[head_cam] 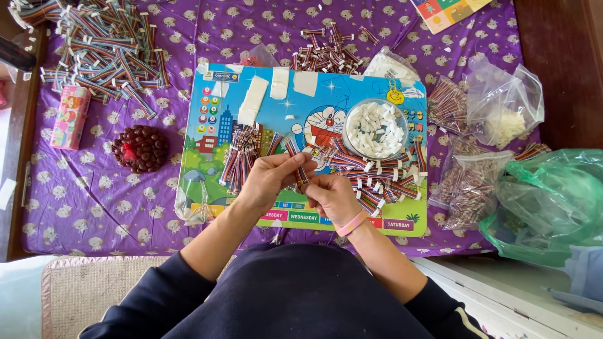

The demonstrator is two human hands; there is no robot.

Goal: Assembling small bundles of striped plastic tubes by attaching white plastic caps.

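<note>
At ten o'clock on the worktop [94,207], which is covered by a purple patterned cloth, we see a loose heap of multicoloured ribbon cable pieces [107,50]. Below it, at nine o'clock, stands a small pink carton [69,117], and just to its right lies a round dark-brown beaded thing [141,149].

In the middle lies a blue cartoon board [264,125] with strips of white tape [254,99] stuck at its top. On the board, just left of our hands, rests a bundle of short cables [240,157].

Our left hand [269,182] is closed, pinching one short striped cable piece [295,164] between thumb and fingers. Our right hand [331,198], with a pink band at the wrist, is closed on the lower end of the same piece, so the cable sits between both hands over the board's lower middle.

At one o'clock from the hands stands a clear round bowl of small white connectors [375,129], with more finished cables [377,179] spread beneath it.

At three o'clock lie clear plastic bags [471,182] of parts, and a green plastic bag [553,201] beyond them.
</note>
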